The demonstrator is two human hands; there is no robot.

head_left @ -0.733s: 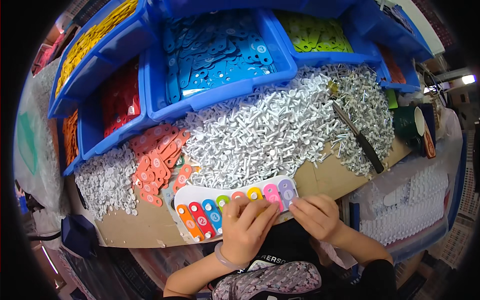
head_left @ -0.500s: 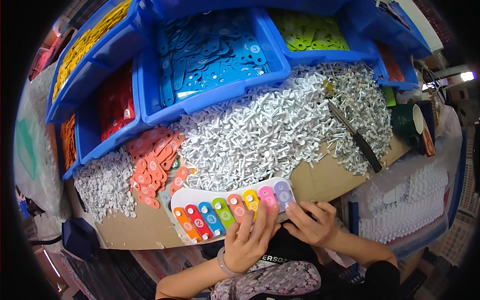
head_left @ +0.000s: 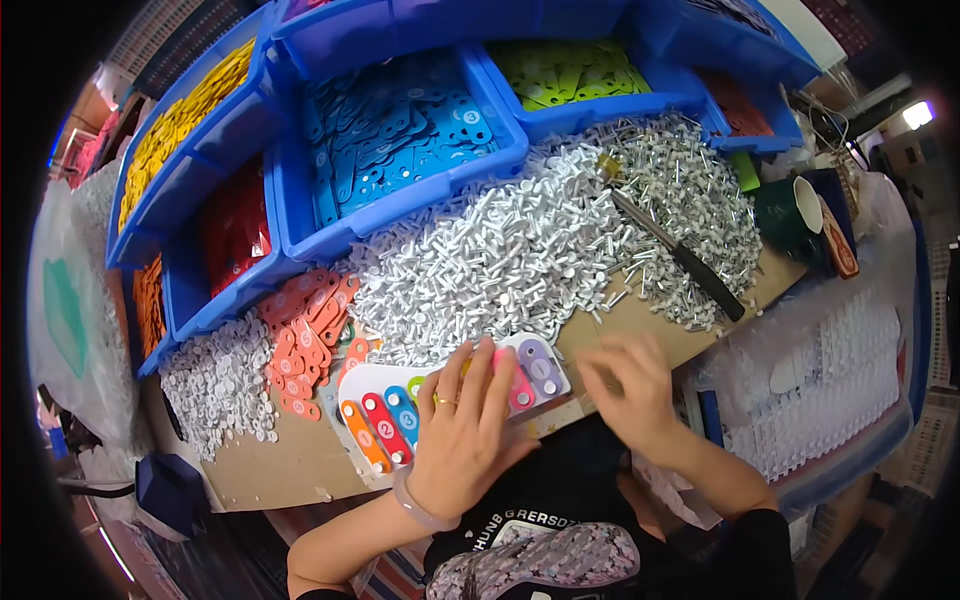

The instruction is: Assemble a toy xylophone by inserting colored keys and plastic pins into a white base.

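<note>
A toy xylophone (head_left: 352, 381) with a white base and numbered coloured bars lies at the table's front edge. My left hand (head_left: 462, 425) rests across its middle, fingers stretched out over the bars and hiding several of them. White pins show at the ends of the orange, red and blue bars. At the right end, the pink bar (head_left: 520, 392) and purple bar (head_left: 541, 368) are uncovered. My right hand (head_left: 635, 395) is raised just right of the xylophone, apart from it; motion smears its fingers, so what they hold, if anything, is unclear.
White pins (head_left: 500, 260) and metal pins (head_left: 690, 190) lie heaped behind the xylophone, with a black-handled tool (head_left: 690, 262) on top. Blue bins (head_left: 400, 210) of coloured bars line the back. Salmon bars (head_left: 305, 345) and white washers (head_left: 220, 385) lie left; a green mug (head_left: 785, 212) stands right.
My left hand has moved left and lies flatter across the middle bars. My right hand has lifted away from the purple bar, up and to the right. The view has shifted slightly.
</note>
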